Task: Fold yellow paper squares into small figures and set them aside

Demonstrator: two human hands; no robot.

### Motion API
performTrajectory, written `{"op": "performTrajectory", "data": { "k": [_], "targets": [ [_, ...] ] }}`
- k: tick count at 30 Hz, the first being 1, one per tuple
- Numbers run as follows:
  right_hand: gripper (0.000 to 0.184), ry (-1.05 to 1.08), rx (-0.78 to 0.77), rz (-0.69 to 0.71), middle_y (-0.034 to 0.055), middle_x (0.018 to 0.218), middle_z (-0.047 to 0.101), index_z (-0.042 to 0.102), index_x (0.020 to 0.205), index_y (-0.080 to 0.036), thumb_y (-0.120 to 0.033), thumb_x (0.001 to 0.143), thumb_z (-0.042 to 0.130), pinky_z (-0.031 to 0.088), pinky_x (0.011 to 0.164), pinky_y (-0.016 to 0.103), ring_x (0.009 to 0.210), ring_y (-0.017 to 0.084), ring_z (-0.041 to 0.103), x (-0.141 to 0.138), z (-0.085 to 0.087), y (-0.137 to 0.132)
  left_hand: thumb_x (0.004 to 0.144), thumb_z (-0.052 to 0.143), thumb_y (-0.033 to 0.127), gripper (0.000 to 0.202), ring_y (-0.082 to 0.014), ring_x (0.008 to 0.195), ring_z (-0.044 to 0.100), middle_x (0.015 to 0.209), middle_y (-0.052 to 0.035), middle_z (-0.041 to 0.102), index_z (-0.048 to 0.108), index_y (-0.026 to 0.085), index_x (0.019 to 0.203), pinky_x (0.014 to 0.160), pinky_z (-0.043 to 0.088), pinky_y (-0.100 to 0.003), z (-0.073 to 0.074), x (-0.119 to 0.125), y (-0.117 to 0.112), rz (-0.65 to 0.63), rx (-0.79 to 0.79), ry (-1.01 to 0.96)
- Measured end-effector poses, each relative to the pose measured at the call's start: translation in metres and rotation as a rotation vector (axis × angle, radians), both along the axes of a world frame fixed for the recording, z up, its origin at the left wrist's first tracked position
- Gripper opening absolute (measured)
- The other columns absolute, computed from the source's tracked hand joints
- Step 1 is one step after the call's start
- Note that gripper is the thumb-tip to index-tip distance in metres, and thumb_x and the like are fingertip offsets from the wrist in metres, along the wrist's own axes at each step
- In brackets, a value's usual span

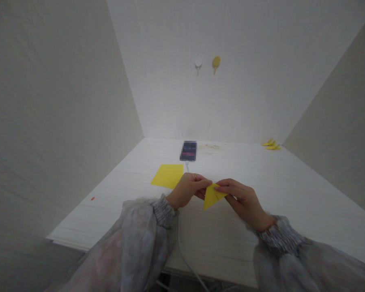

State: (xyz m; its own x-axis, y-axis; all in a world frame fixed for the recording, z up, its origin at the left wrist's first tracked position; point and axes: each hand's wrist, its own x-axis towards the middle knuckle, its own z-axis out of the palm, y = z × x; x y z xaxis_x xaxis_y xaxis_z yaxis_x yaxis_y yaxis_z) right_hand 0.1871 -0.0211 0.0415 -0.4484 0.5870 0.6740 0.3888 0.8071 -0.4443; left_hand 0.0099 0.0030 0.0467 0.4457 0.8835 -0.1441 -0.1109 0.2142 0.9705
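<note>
A small folded piece of yellow paper (pixel 212 196), roughly triangular with its tip pointing down, is held just above the white table (pixel 292 190). My left hand (pixel 188 188) pinches its upper left corner with closed fingers. My right hand (pixel 241 200) grips its right side, fingers pressed together on the fold. Both wrists wear gathered grey sleeves.
A flat square yellow sheet (pixel 168 175) lies on the table left of my hands. Behind it rests a dark phone (pixel 188 151) with a white cable (pixel 182 247) running toward me. Several folded yellow pieces (pixel 271 144) sit at the back right corner. Two hooks (pixel 207 64) hang on the back wall.
</note>
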Motion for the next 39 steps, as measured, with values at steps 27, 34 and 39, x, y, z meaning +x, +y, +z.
{"op": "performTrajectory", "data": {
  "k": [27, 34, 39],
  "targets": [
    [0.025, 0.206, -0.896, -0.009, 0.0018, 0.067, 0.062, 0.063, 0.074, -0.015, -0.038, 0.073, 0.053, 0.042, 0.057, 0.023, 0.063, 0.013, 0.055, -0.013, -0.001, 0.006, 0.068, 0.054, 0.035, 0.026, -0.0118, 0.056, 0.059, 0.064, -0.0041, 0.063, 0.063, 0.011, 0.075, 0.054, 0.049, -0.022, -0.006, -0.001, -0.003, 0.02, 0.336, 0.323],
    [0.024, 0.264, -0.905, -0.023, 0.0011, 0.064, 0.06, 0.063, 0.072, -0.015, -0.037, 0.071, 0.054, 0.043, 0.058, 0.024, 0.062, 0.013, 0.055, -0.013, 0.0, 0.005, 0.067, 0.055, 0.035, 0.025, -0.0113, 0.056, 0.059, 0.063, -0.0036, 0.063, 0.062, 0.011, 0.072, 0.054, 0.05, -0.022, -0.002, 0.0, -0.005, 0.013, 0.235, 0.238],
    [0.024, 0.257, -0.882, -0.052, 0.0006, 0.062, 0.06, 0.065, 0.073, -0.015, -0.036, 0.071, 0.054, 0.043, 0.059, 0.024, 0.061, 0.012, 0.054, -0.014, 0.0, 0.005, 0.068, 0.055, 0.034, 0.025, -0.011, 0.055, 0.059, 0.063, -0.0029, 0.062, 0.061, 0.011, 0.073, 0.053, 0.05, -0.022, -0.003, 0.0, -0.004, 0.021, 0.22, 0.217]
  ]
}}
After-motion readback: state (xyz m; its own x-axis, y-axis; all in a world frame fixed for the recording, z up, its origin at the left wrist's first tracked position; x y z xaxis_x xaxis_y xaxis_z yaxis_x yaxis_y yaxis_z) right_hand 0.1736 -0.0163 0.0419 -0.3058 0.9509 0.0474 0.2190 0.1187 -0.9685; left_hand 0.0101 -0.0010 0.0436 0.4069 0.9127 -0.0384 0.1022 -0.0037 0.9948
